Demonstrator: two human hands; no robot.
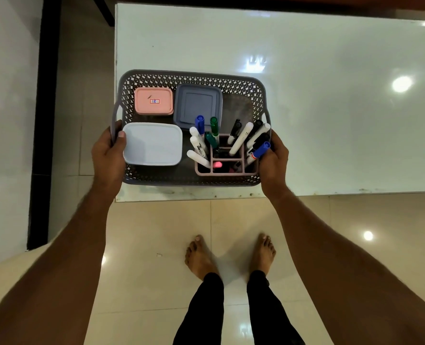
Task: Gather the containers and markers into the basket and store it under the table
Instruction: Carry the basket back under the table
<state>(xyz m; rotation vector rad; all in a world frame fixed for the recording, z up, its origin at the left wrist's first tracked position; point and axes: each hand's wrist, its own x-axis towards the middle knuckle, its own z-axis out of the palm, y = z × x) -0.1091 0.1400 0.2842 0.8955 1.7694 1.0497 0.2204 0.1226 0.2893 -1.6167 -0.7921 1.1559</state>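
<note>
A grey perforated basket (194, 77) sits at the near left corner of the white table (330, 108). Inside it lie a pink container (153, 100), a grey-blue container (197, 104) and a white container (153, 143). A pink divided holder (227, 170) at the basket's front right carries several markers (240, 139) with blue, green, black and white caps. My left hand (108, 155) grips the basket's left handle, thumb over the rim. My right hand (273, 159) grips the right side by the handle.
The table's front edge (330, 192) runs just behind the basket's near side. Glossy beige floor tiles (156, 232) lie below, with my bare feet (231, 255) close to the table. A dark frame (43, 120) stands to the left.
</note>
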